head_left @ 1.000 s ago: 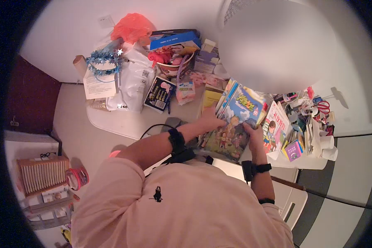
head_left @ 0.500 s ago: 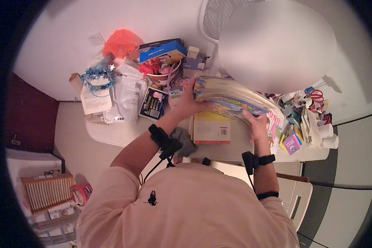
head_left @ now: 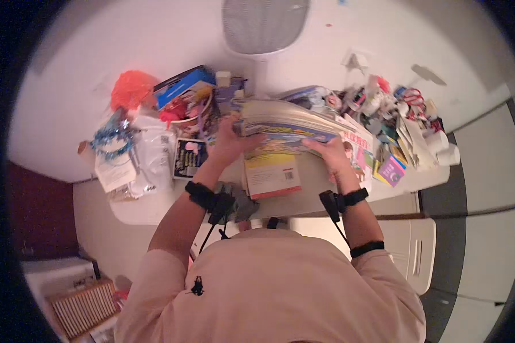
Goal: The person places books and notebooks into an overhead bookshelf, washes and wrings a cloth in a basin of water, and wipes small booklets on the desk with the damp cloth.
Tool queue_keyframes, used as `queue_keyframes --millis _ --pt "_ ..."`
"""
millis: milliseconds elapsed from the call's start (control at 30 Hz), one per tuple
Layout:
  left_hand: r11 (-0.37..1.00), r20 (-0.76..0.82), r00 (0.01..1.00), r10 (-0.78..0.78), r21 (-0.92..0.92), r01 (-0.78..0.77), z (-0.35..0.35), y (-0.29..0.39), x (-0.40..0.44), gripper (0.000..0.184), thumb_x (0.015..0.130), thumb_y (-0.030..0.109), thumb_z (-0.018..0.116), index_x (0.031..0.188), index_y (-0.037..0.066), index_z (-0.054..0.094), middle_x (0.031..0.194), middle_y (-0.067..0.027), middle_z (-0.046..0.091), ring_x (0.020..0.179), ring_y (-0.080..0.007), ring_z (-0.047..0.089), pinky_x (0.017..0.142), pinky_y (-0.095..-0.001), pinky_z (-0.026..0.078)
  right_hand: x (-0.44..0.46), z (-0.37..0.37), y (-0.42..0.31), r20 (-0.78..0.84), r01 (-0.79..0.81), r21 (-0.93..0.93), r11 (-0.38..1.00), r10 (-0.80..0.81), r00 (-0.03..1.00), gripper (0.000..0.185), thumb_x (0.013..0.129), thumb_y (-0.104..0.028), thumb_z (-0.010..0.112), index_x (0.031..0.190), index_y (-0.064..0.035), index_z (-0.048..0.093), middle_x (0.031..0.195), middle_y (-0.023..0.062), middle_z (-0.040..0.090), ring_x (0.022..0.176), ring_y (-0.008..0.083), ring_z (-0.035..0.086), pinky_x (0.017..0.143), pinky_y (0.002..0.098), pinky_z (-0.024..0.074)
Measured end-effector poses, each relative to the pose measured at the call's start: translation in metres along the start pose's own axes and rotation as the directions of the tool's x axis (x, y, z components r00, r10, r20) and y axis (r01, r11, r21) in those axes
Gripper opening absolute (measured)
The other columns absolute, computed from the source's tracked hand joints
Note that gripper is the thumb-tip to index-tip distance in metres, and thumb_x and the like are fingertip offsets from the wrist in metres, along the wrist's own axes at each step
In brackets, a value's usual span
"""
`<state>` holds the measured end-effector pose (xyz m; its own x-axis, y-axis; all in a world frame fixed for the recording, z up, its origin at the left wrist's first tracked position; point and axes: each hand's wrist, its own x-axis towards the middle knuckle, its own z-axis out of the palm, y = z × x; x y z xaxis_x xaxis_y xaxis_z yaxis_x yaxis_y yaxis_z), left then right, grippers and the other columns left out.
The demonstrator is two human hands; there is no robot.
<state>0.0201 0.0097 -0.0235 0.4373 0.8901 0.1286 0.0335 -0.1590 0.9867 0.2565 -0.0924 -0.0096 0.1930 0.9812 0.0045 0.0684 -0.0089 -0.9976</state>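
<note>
A thick stack of books (head_left: 292, 120) is tilted up on edge between my two hands, its page edges facing up and a colourful cover towards me. My left hand (head_left: 230, 144) grips the stack's left end, thumb across the cover. At the right end, my right hand (head_left: 328, 151) holds it with the thumb on the cover. Just below lies a yellow and white book (head_left: 273, 176) on the table (head_left: 320, 188). A book with a pictured child (head_left: 357, 151) rests right of my right hand.
On the left are a red plastic bag (head_left: 133, 90), blue tinsel (head_left: 113, 143), a white package (head_left: 153, 154), a black box (head_left: 189, 158) and a basket (head_left: 195, 115). Cluttered papers, red scissors (head_left: 413, 97) and paper rolls (head_left: 450, 154) lie at the right. A fan (head_left: 266, 26) stands behind.
The stack has gone from lying with its cover facing up to being tilted on edge, uncovering the yellow and white book. Both hands moved with it. The view has shifted, showing more of the wall.
</note>
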Motion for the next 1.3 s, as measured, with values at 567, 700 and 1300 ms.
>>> queue_keyframes --millis 567,700,1300 --pt "0.958 -0.207 0.969 -0.132 -0.277 0.071 0.034 0.038 -0.013 0.041 0.067 0.011 0.078 0.101 0.002 0.056 0.091 -0.0059 0.062 0.077 -0.0153 0.059 0.069 -0.0285 0.048 -0.038 -0.046 0.114 -0.514 -0.544 -0.785 0.297 0.178 0.839 0.074 0.07 -0.018 0.065 0.132 -0.0018 0.028 0.122 0.0265 0.045 0.105 0.0422 0.051 0.085 0.0456 0.0456" --pt "0.672 0.006 0.907 -0.421 -0.669 0.317 0.021 0.012 -0.01 0.038 0.07 0.011 0.075 0.102 0.003 0.056 0.094 -0.007 0.062 0.077 -0.0174 0.06 0.068 -0.0289 0.049 -0.026 -0.072 0.104 -0.492 -0.539 -0.785 0.305 0.222 0.842 0.055 0.076 -0.01 0.055 0.126 -0.0005 0.035 0.099 0.022 0.061 0.083 0.0369 0.062 0.071 0.0449 0.0499" --pt "0.384 0.12 0.822 -0.557 -0.84 0.383 0.017 -0.056 -0.032 0.055 0.081 0.012 0.063 0.129 0.006 0.037 0.119 -0.0124 0.052 0.097 -0.0259 0.057 0.084 -0.0328 0.046 -0.053 0.11 0.042 0.313 0.337 -0.905 0.261 -0.129 0.941 0.044 0.069 -0.02 0.06 0.105 0.0024 0.051 0.101 0.0193 0.058 0.085 0.0303 0.061 0.074 0.041 0.0477"
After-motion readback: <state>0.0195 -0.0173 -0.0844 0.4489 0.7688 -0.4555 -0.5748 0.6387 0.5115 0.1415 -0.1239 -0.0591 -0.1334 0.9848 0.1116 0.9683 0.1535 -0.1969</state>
